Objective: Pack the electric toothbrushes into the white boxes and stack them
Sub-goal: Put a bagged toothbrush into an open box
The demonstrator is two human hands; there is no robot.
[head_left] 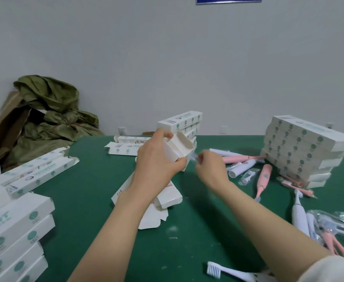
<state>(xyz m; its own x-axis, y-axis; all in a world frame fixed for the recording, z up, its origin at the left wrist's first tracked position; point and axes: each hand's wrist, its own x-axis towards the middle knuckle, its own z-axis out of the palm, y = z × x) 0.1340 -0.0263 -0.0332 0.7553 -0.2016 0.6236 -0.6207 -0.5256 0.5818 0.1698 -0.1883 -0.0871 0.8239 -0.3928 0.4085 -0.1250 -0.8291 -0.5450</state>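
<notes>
White open box (177, 148) is grasped by the left hand (156, 159) above the green surface (187, 231). The right hand (209, 167) fingers pinch a blurred clear-wrapped item (194, 157) at its mouth. Packed stacks (301, 151) stand finished; loose toothbrushes (264, 178) remain.

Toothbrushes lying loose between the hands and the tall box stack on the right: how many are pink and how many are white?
Pink toothbrushes: 2
White toothbrushes: 2
Total: 4
The bagged heap at the near right is too jumbled to count, so it is left out.
</notes>
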